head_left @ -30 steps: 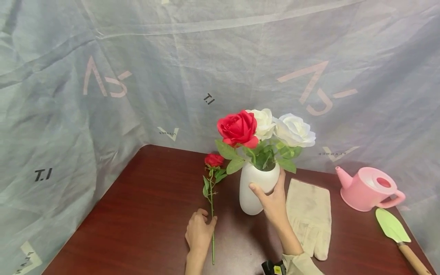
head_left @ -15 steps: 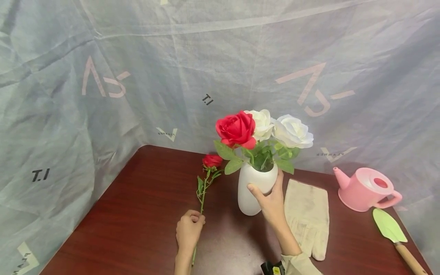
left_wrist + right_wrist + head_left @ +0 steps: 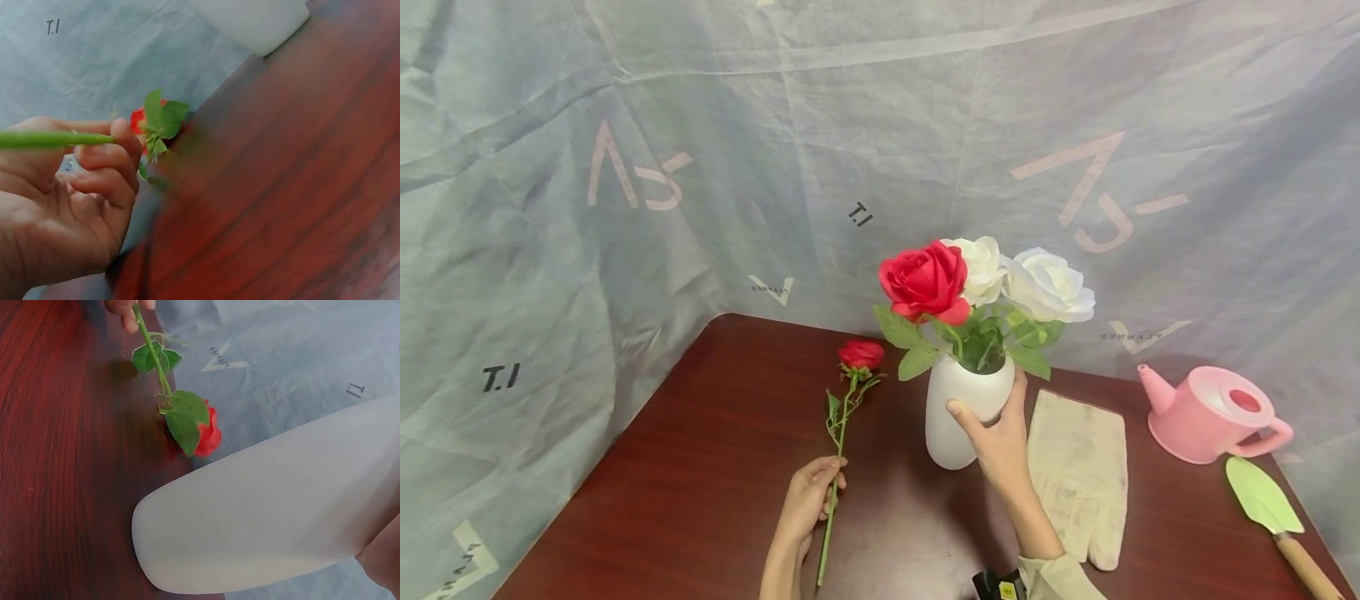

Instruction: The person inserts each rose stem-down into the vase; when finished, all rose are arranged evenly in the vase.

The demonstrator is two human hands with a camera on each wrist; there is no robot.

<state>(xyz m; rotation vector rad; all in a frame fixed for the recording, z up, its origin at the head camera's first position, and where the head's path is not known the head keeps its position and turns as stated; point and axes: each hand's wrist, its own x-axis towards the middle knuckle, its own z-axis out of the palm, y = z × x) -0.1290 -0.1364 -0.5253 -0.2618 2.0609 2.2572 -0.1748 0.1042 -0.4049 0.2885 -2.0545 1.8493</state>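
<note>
My left hand [image 3: 808, 500] pinches the green stem of a single red rose [image 3: 861, 356], its bloom pointing away from me. In the left wrist view the stem [image 3: 50, 139] runs between thumb and fingers, the other fingers curled. A white vase [image 3: 951, 421] stands to the right, gripped near its rim by my right hand [image 3: 1002, 442], thumb in front and fingers round the far side. Out of the vase rise a large red rose [image 3: 925, 282] and two white roses [image 3: 1047, 285] with green leaves. The right wrist view shows the lone rose's leaves [image 3: 187, 419] left of the vase.
A pair of cream work gloves [image 3: 1075, 467] lies right of the vase. Farther right are a pink watering can [image 3: 1210, 412] and a green trowel [image 3: 1262, 496] with a wooden handle. A grey printed sheet [image 3: 820, 150] hangs behind the dark red table [image 3: 700, 467].
My left hand has taken the rose's stem and shifted it left, turning so that the lower stem shows below the fingers. The right hand keeps its grip on the vase.
</note>
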